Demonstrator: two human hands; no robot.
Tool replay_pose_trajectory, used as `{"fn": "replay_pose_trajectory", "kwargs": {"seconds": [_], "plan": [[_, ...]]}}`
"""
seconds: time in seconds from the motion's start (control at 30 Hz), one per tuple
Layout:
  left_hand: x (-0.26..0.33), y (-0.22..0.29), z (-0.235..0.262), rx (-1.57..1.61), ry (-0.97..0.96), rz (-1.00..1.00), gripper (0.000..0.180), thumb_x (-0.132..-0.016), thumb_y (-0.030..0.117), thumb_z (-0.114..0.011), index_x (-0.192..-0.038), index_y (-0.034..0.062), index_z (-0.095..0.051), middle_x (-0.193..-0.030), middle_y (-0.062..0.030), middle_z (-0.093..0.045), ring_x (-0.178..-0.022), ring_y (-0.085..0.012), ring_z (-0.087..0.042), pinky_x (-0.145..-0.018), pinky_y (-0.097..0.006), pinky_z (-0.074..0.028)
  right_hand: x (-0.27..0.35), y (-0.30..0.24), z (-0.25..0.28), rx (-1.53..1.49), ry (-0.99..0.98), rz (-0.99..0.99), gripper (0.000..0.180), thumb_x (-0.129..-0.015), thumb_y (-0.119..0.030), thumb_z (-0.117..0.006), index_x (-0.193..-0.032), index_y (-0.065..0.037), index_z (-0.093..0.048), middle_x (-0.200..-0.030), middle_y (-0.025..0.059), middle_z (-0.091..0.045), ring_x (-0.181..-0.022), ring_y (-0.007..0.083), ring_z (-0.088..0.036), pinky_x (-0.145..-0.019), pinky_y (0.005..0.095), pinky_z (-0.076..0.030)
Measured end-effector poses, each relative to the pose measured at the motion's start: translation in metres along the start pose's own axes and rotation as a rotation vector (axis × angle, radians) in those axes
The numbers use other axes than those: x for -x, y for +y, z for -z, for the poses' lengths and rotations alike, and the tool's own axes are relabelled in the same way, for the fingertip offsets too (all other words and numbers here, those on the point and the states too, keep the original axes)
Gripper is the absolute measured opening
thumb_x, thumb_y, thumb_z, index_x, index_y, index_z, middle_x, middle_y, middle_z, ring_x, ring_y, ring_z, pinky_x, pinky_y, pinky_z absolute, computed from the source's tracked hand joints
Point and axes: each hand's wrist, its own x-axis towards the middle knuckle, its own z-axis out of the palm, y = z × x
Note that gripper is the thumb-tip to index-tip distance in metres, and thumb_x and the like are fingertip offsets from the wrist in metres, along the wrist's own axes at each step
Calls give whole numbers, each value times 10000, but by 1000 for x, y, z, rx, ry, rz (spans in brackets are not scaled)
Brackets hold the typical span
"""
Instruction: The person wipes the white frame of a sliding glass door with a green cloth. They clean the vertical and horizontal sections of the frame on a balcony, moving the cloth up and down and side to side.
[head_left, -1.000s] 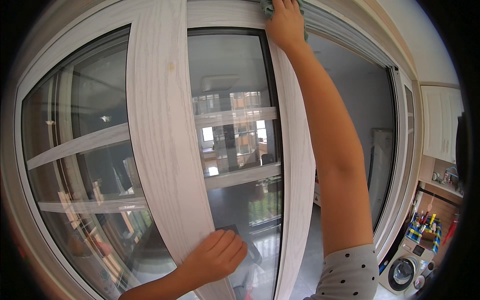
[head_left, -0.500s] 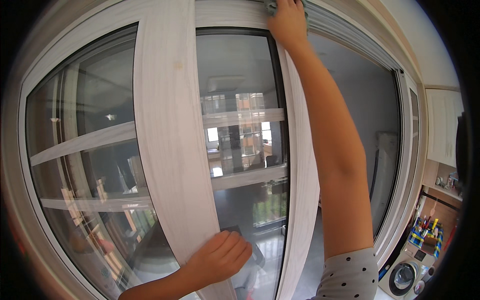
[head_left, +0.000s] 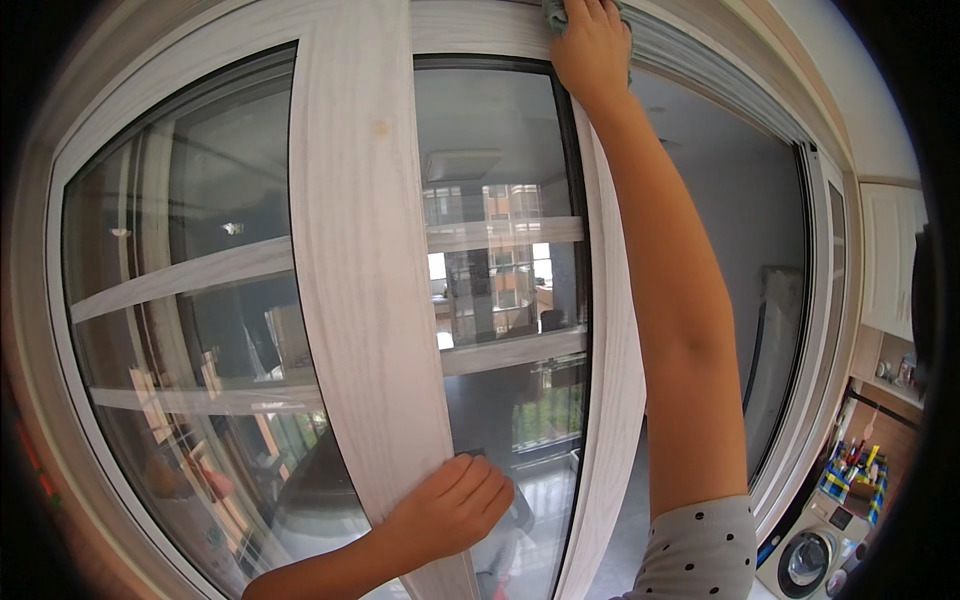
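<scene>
Your right hand (head_left: 590, 58) gripped a grey-green fabric cloth (head_left: 555, 13) at the top of the white wood-grained door frame (head_left: 360, 220); your left hand (head_left: 455, 510) curled loosely lower down, any hold unclear. Finished and remaining stretches couldn't be distinguished.

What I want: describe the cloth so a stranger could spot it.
Start at the white wood-grained door frame filling much of the view. Follow the glass pane right of its broad upright to the pane's top right corner; just above, the right hand holds a crumpled cloth. Its grey-green colour and soft folds set it apart from the pale, rigid frame.
</scene>
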Motion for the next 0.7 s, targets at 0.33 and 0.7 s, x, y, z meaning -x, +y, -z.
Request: {"fn": "replay_pose_trajectory", "kwargs": {"seconds": [0.33,0.7], "plan": [[-2,-2,-2,-52,-4,3,139,-683,119,-622,-810,66,-603,-813,-31,-563,-835,-179,-543,-778,-295,-425,-6,-100,-42,-34,23,58,367,-838,-129,-471,-1176,-23,-570,-1148,201,-554,-1136,331,-483,-966,478,-344],[1,-4,-5,-158,-43,-7,191,-714,192,-622,-839,48,-605,-841,-52,-572,-884,-191,-529,-822,-299,-411,-18,-128,-41,146,18,54,396,-843,-188,-478,-1212,-55,-536,-1008,109,-534,-1008,262,-499,-868,457,-372]]}}
